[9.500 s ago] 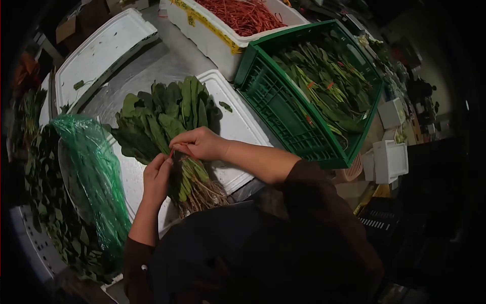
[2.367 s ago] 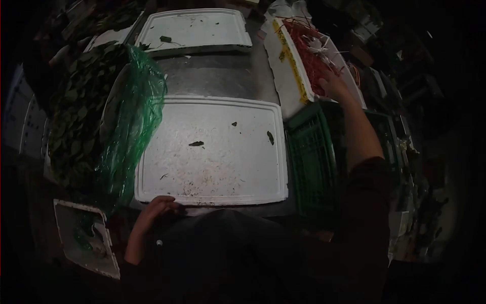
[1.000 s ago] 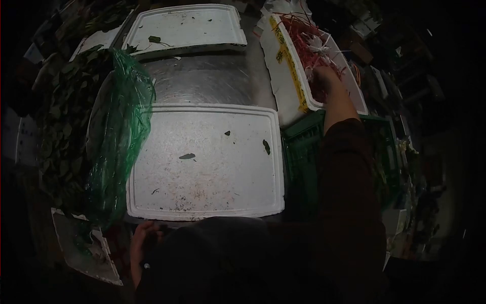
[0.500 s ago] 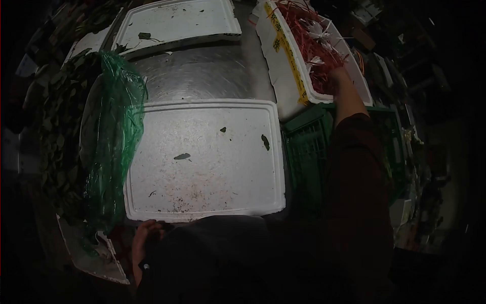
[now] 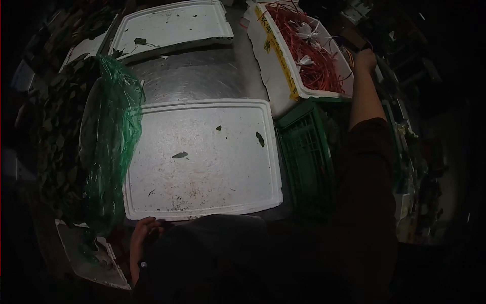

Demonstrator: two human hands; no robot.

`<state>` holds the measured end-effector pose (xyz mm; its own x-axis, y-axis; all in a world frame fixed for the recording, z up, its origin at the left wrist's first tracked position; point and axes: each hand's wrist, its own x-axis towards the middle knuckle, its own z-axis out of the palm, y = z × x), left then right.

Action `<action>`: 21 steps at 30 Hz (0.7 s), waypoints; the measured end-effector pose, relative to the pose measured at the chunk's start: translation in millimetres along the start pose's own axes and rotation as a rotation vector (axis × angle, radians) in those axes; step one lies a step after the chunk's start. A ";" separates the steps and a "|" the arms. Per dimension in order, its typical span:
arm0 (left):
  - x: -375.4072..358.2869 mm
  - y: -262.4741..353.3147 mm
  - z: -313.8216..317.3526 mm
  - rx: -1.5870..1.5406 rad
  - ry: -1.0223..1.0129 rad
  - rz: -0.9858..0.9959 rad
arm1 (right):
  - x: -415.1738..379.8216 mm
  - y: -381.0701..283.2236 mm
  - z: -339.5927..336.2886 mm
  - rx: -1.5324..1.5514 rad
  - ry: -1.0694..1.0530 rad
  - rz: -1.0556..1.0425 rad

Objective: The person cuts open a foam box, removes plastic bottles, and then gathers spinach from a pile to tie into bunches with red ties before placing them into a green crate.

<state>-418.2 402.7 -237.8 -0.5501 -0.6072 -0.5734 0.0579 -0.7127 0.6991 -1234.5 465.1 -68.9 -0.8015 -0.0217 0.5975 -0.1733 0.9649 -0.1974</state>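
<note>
Beyond the far right corner of the white foam lid point(image 5: 162, 131) stands a foam box point(image 5: 324, 94) heaped with tangled red strips point(image 5: 320, 76), a white clump point(image 5: 307, 31) lying among them. Its long axis runs away from the person, with the far end slanting to the left and the near end just behind the green plastic crate point(image 5: 306, 139). Of the two hands, the right hand point(image 5: 365, 61) is much the nearer: its arm reaches forward over the crate's side, and the hand appears beside the box's right long wall, outside the rim, so that the strips lie to its left. Whether it touches that wall cannot be told, nor whether its curled fingers hold anything, since the light there is poor. Well apart, at the near left corner of the lid, the left hand point(image 5: 145, 230) rests low by the body, its fingers loosely bent and no object showing in them; contact with the lid's edge is unclear. Between the hands and the box's near end, the lid lies level, with its long side toward the person, dotted with dirt and a leaf scrap point(image 5: 179, 155). Along its left side hangs crumpled green plastic film point(image 5: 114, 152).
</note>
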 end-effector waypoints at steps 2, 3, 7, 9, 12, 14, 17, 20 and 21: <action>0.7 3.6 -4.2 0.036 -0.031 0.024 | -45.2 -40.3 -66.8 0.425 -0.026 0.051; 3.6 6.1 -4.0 0.067 -0.060 0.050 | -67.1 -63.3 -94.6 0.851 -0.051 0.095; 23.8 35.9 25.1 0.610 -0.010 0.452 | -215.1 -142.7 -147.6 0.903 -0.522 -0.832; 33.0 58.3 52.2 1.033 0.022 0.873 | -330.2 -149.1 -197.7 0.691 -0.680 -1.290; 28.3 96.9 96.1 1.458 0.024 1.190 | -439.8 -136.0 -229.0 0.735 -1.021 -1.657; 41.3 96.8 83.8 1.435 -0.123 1.049 | -463.5 -133.6 -241.3 0.804 -1.140 -1.609; 40.7 102.7 44.8 1.137 -0.296 0.481 | -450.2 -131.2 -246.3 0.658 -1.188 -1.414; 50.0 97.9 4.5 0.950 -0.276 0.514 | -413.0 -108.2 -222.7 0.705 -1.278 -1.044; 55.1 99.4 -3.4 0.947 -0.236 0.523 | -400.1 -100.0 -214.4 0.733 -1.274 -0.955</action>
<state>-439.9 297.2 -201.3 -0.7945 -0.6010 -0.0868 -0.2760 0.2301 0.9332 -773.8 433.4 -121.6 -0.1204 -0.9806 -0.1547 -0.7212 0.1935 -0.6651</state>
